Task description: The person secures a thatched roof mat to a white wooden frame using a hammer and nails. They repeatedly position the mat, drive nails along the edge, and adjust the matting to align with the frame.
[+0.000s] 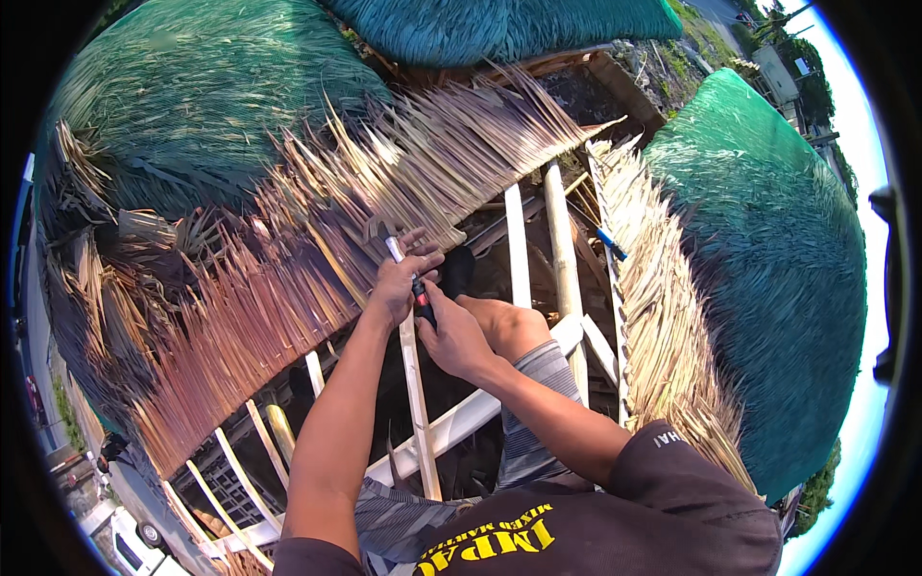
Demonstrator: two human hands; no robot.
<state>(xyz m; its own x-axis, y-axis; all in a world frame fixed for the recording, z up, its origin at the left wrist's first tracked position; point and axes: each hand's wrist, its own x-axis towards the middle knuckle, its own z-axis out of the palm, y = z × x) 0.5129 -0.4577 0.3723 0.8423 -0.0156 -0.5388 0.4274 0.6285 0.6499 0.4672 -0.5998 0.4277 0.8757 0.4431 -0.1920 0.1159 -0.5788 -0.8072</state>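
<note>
A hammer (394, 248) with a silver shaft and a black and red grip slants across the middle of the view, its dark head at the upper end by the thatch edge. My left hand (396, 280) is closed loosely around the shaft below the head, some of its fingers stretched to the right. Lower down, my right hand (455, 334) is closed on the black grip. Just beyond both hands lies a panel of brown dried-leaf thatch (317, 259). Beneath them runs a pale wooden strip (416, 403), and my bent knee (509, 326) is close to my right hand.
Pale battens and a round bamboo pole (560, 240) form an open roof frame with gaps below. A blue-handled tool (611, 244) rests at the edge of the right thatch (663, 307). Green-netted thatch mounds (768, 250) rise around. A white vehicle (130, 542) stands far below left.
</note>
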